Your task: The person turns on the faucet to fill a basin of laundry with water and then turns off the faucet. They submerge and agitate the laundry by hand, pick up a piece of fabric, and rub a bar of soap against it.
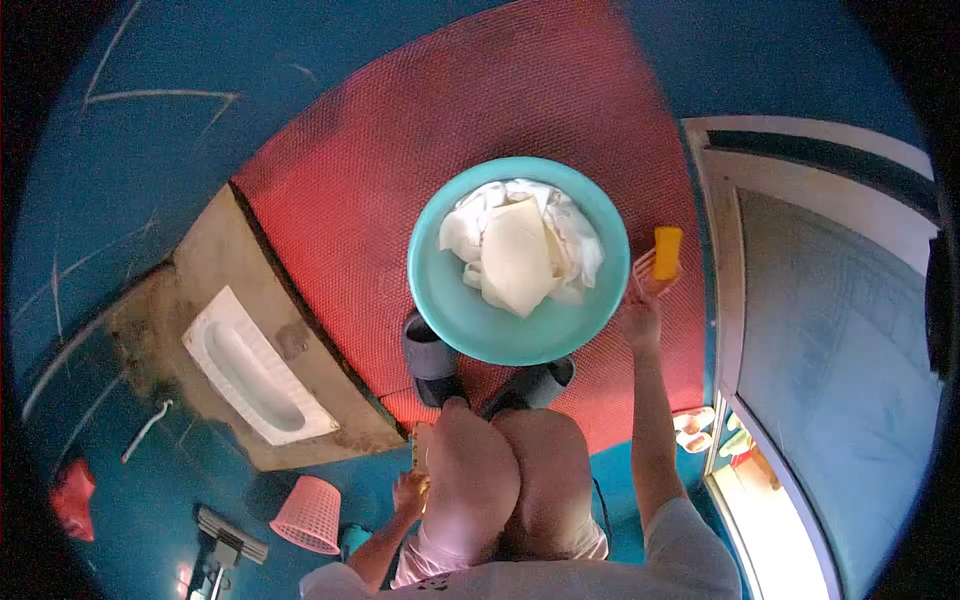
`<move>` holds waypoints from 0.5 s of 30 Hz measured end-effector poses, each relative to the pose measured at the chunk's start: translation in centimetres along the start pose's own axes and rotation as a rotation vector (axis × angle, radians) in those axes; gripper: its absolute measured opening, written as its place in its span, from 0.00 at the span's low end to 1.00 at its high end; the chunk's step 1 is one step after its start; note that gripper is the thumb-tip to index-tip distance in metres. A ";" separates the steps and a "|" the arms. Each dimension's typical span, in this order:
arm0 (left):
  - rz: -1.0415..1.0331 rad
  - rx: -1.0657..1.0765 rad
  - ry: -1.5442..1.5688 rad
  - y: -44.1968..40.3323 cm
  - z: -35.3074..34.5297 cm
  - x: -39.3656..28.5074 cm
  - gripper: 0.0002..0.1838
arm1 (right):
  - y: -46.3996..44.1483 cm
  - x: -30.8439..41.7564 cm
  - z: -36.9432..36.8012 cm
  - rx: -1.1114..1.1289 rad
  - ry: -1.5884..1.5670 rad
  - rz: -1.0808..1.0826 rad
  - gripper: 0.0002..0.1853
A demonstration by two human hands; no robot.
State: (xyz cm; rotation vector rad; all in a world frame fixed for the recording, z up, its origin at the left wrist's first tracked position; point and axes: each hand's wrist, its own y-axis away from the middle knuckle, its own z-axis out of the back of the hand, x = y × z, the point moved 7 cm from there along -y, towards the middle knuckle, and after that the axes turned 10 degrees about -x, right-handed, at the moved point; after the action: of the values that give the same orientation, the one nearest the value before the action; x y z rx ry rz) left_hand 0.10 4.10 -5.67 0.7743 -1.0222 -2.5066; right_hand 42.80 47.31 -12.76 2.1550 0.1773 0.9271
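Observation:
A turquoise basin (455, 320) stands in front of my feet. White cloth (580, 240) lies bunched in it, with a smooth cream-coloured piece of cloth (515, 255) on top. To the right of the basin, the fingers of my right hand (643, 312) close at the lower end of a yellow bar (667, 250), which looks like soap. A pale slatted thing (646, 275) shows beside those fingers. Down by my left knee, my left hand (410, 493) has its fingers curled against something yellowish (421, 448), mostly hidden by my leg.
Red textured matting (340, 230) covers the floor. A squat toilet (260, 370) is set in a ledge at left. Lower left are a pink basket (308, 515) and a floor squeegee (230, 540). A door (835, 330) stands at right, with slippers (693, 428) near the opening.

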 end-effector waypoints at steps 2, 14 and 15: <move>-0.163 0.029 -0.287 -0.6 2.0 -2.4 0.16 | 0.6 -0.5 -1.3 -0.031 -0.002 -0.094 0.23; -0.131 0.325 0.088 -9.0 -8.7 8.7 0.11 | 5.7 -5.4 -6.1 -0.157 0.712 -0.090 0.21; -0.130 0.333 0.089 -10.4 -7.0 8.3 0.11 | 4.8 -6.6 -5.7 -0.128 0.688 -0.072 0.21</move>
State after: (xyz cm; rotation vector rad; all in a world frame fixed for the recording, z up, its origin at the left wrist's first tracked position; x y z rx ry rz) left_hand -3.32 3.57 -20.27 1.0671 -1.4205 -2.4100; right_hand 33.41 44.81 -10.58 1.6292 0.5097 1.5590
